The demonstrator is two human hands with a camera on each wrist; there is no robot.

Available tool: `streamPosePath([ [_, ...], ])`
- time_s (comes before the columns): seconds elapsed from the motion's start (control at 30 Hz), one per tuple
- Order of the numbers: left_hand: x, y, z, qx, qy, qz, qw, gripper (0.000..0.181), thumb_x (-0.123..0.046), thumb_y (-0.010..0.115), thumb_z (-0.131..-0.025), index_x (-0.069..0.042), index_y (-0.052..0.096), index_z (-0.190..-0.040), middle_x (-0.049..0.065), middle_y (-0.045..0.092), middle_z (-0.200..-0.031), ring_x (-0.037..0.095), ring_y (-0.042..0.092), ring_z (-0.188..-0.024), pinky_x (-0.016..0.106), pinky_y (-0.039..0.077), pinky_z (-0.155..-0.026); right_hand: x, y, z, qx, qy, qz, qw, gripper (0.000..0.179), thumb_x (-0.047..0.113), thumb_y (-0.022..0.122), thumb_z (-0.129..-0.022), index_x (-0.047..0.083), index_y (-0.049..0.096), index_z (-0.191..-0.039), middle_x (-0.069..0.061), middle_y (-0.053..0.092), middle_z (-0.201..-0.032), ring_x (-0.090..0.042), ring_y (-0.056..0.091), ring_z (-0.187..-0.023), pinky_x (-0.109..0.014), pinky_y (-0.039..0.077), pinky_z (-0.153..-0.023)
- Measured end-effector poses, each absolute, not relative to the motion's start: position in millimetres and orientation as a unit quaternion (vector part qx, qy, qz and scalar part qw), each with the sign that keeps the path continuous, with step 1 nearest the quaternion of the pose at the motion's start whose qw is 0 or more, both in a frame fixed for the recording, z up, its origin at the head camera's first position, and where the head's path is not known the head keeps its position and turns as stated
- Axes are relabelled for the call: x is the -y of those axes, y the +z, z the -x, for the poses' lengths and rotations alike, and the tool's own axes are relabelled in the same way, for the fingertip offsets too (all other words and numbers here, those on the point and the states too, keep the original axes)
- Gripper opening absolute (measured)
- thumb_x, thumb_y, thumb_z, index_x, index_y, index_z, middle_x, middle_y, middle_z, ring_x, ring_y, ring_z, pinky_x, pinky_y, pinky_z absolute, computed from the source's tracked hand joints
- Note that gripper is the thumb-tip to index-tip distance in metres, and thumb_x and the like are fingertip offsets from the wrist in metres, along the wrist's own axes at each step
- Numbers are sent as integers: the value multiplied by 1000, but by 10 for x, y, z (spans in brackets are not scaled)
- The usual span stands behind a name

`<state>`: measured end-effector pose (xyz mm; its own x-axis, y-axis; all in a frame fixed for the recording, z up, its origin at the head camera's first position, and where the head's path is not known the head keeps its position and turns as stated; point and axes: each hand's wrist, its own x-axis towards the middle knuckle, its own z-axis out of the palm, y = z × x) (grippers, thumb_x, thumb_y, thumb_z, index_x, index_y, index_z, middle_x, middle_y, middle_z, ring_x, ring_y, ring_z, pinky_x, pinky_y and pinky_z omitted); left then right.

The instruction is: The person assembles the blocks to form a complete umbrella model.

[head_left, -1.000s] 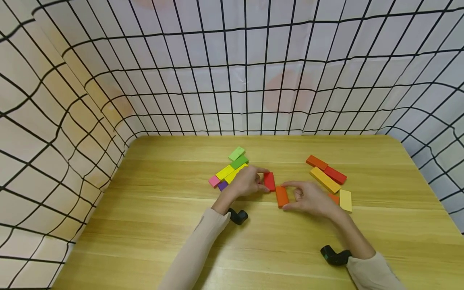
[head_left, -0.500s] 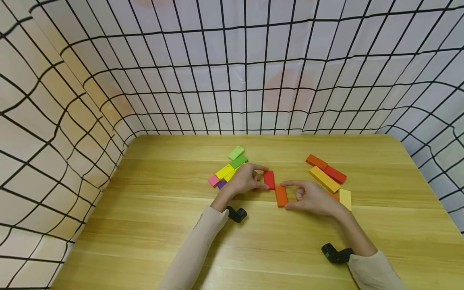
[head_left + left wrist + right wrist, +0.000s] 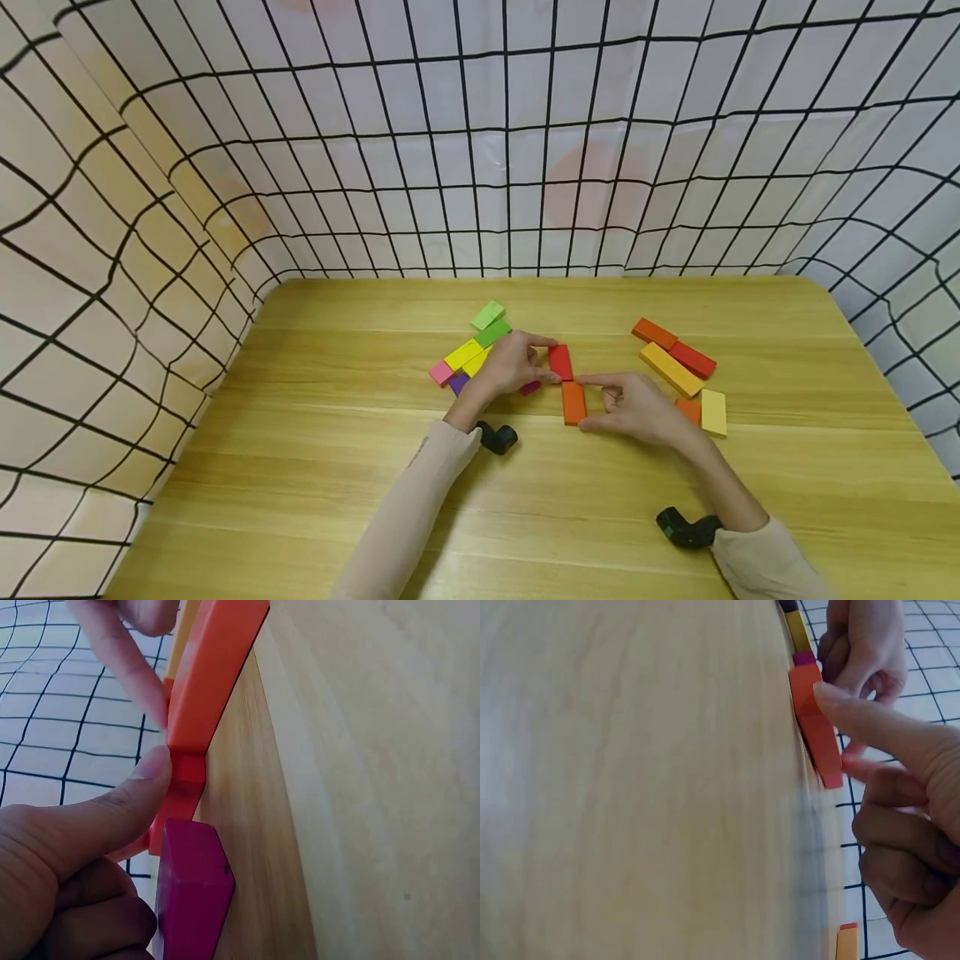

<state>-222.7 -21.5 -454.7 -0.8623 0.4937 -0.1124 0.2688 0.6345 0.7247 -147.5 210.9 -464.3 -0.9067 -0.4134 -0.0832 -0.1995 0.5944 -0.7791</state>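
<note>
In the head view my left hand pinches a red block by its two ends, index finger at the far end and thumb at the near end. My right hand holds an orange block the same way. The orange block stands at the near end of the red one, nearly in line, and the two appear to touch. Close to the left thumb lies a magenta block, mostly hidden by that hand in the head view. The left wrist view shows the left thumb at the joint between the red and orange blocks.
Left of the hands lie light green, green, yellow, pink and purple blocks. At right lie red, amber and cream blocks, plus orange ones. Black grid netting rises behind the wooden table.
The orange block has shifted left in my right hand, up against the near end of the red block. My left hand has moved the red block slightly away from me and to the right.
</note>
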Motion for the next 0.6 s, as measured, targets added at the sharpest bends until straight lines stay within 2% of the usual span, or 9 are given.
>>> streamPosePath([
  [0.27,255,-4558,2271,-889,392,-185,147,54,-22,85,-87,-7,69,-136,-5,35,-54,7,29,-49,20,21,-46,-2055,-4650,1478,-899,-400,142,106,65,25,91,-79,3,67,-136,7,42,-61,-5,31,-54,-22,28,-51],
  [0.6,241,-4523,2294,-901,354,-206,143,48,-25,84,-88,-10,72,-133,-5,38,-57,7,33,-51,19,22,-48,-1985,-4640,1453,-905,-385,152,99,64,27,89,-82,1,66,-137,8,40,-59,-4,29,-52,-20,27,-50],
])
